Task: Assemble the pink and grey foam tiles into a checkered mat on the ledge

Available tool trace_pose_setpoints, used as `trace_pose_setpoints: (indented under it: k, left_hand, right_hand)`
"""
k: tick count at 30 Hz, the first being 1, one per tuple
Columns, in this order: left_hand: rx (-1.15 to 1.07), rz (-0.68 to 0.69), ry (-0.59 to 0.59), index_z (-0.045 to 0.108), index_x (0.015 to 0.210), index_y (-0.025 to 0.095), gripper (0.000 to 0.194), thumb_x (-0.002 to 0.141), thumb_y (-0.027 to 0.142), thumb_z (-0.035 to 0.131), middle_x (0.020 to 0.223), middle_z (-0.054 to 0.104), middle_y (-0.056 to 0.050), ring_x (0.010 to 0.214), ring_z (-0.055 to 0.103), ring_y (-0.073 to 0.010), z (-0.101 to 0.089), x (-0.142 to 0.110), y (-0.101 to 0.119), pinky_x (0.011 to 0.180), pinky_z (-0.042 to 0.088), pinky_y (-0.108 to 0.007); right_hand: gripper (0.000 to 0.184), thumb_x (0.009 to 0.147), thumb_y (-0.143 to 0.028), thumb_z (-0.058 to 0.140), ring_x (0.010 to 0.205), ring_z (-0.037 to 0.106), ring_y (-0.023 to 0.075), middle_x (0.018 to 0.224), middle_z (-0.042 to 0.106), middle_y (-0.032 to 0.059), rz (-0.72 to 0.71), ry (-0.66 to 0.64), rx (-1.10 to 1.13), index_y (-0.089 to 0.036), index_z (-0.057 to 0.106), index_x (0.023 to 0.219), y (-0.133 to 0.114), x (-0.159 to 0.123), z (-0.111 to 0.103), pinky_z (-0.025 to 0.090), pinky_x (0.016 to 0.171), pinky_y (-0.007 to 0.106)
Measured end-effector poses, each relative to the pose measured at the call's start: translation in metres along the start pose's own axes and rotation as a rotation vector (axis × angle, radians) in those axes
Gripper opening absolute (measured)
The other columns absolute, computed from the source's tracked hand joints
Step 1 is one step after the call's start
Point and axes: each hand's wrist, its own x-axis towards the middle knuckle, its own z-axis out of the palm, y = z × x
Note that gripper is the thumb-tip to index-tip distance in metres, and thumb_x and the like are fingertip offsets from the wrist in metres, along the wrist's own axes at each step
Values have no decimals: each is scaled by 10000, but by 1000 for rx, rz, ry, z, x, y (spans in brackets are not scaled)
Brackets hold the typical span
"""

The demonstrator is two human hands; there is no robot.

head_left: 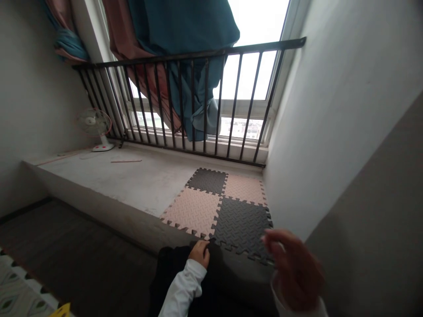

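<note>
Four-square foam floor mats lie interlocked on the raised ledge: a pink foam mat point(193, 209) and a black foam mat point(243, 222) in front, with a black foam mat point(207, 180) and a pink foam mat point(245, 188) behind. My left hand point(200, 254) rests at the front edge, close to the corner where the two front mats meet. Its fingers lie fairly flat; whether they touch the mat I cannot tell. Raised over the front right corner, my right hand point(294, 266) is slightly blurred. Its fingers are loosely bent and apart, with nothing visible in them.
Behind the mats runs a black metal railing point(194, 152) before a window with teal and pink curtains point(185, 26). A white wall point(330, 110) borders the mats on the right. A small fan point(95, 125) and a thin pinkish strip point(126, 161) are on the ledge point(109, 180).
</note>
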Motion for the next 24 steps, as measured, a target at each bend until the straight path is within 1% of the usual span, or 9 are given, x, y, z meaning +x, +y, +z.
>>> trace_pose_setpoints:
  k: [2,5,6,8,10,12,16,21,24]
  left_hand:
    - [-194,-187,8,612,779,173,238,610,147,446,843,615,-70,847,555,-178,2,6,-3,831,428,-328]
    - [-599,-570,48,568,699,173,127,602,185,487,736,609,-48,773,580,-181,2,17,-7,715,470,-337]
    - [-697,-648,63,554,708,172,122,622,212,478,729,608,-49,774,584,-181,1,21,-7,687,473,-331]
    - [-790,-706,102,533,755,177,156,669,261,433,789,611,-67,831,581,-178,-1,26,-8,671,470,-315]
    - [-830,-758,149,510,812,195,188,691,288,399,893,600,-76,908,559,-168,-3,30,-9,674,464,-299]
    - [-856,-835,189,485,849,207,210,689,301,389,958,578,-79,959,535,-170,-4,32,-11,663,464,-291]
    - [-801,-931,217,478,848,211,242,653,331,402,1001,550,-76,1045,477,-206,-3,35,-16,655,464,-295]
    - [-684,-959,188,485,840,230,236,671,316,345,981,558,-33,1007,508,-157,3,42,-24,655,453,-249]
    - [-768,-974,233,497,810,217,195,664,285,386,869,574,-25,892,555,-143,7,47,-26,630,447,-235]
  right_hand:
    - [293,719,-476,408,541,521,130,590,568,12,57,-118,-64,-212,532,690,33,13,34,426,531,243]
    - [365,732,-513,317,486,485,116,501,520,-13,236,-247,-239,-223,464,568,107,5,73,390,517,227]
    - [369,737,-509,300,510,500,123,511,530,-12,285,-278,-305,-226,464,567,132,-1,80,385,532,229]
    - [349,732,-490,298,551,526,140,544,563,-10,342,-363,-426,-236,461,557,174,-11,85,374,544,236]
    - [334,732,-472,300,580,544,152,571,588,-5,376,-436,-518,-242,453,544,203,-14,84,368,552,239]
    - [336,745,-463,292,607,557,156,609,609,4,401,-462,-587,-244,456,551,220,-7,81,366,552,235]
    - [351,784,-438,258,626,573,158,666,632,15,428,-476,-710,-248,492,604,239,10,85,371,549,236]
    - [245,783,-348,322,774,589,172,836,647,27,316,-706,-768,-256,534,701,253,5,102,400,646,263]
    - [272,792,-356,295,782,593,184,859,644,45,359,-764,-794,-250,540,744,255,1,106,411,651,284]
